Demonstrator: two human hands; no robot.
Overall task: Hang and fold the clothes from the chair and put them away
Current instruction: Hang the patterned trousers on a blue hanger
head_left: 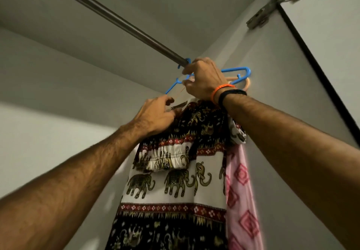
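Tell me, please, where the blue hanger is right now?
In the head view, the blue hanger is hooked on the dark wardrobe rail near the right wall, partly hidden by the right hand, just above the elephant-print garment.

Blue hanger (236, 70), peach hanger (247, 84) behind it. Elephant-print garment (173, 181): black, white and dark red bands, olive elephants. Pink cloth (242, 201) with red diamond pattern. Dark brown rail (116, 19). Grey wardrobe walls (58, 78). Orange and black wristbands (227, 92).
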